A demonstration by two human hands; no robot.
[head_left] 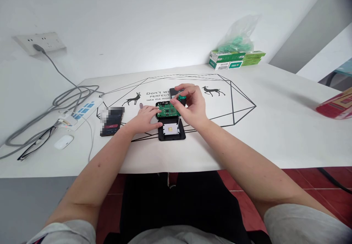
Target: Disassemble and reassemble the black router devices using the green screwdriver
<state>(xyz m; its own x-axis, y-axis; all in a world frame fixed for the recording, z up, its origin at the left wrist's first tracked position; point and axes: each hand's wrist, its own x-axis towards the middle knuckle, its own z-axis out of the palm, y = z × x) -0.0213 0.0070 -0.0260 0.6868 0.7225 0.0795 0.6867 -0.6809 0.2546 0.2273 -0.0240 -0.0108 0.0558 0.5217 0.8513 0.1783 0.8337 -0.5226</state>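
Observation:
A green circuit board in a black housing lies in the middle of the table. Joined to or touching its near side is a black cover with a pale plate and a small gold square. My left hand rests at their left side, fingers stretched onto the board's edge, thumb at the cover's corner. My right hand pinches a screwdriver with a green and black handle. Its thin shaft points down near the right side of the board and cover; the tip's exact contact is unclear. Another black part lies behind, partly hidden by my right hand.
To the left are a phone, a white earbud case, glasses and a power strip with coiled grey cable. Green and white boxes under a plastic bag stand at the back. A red package sits right.

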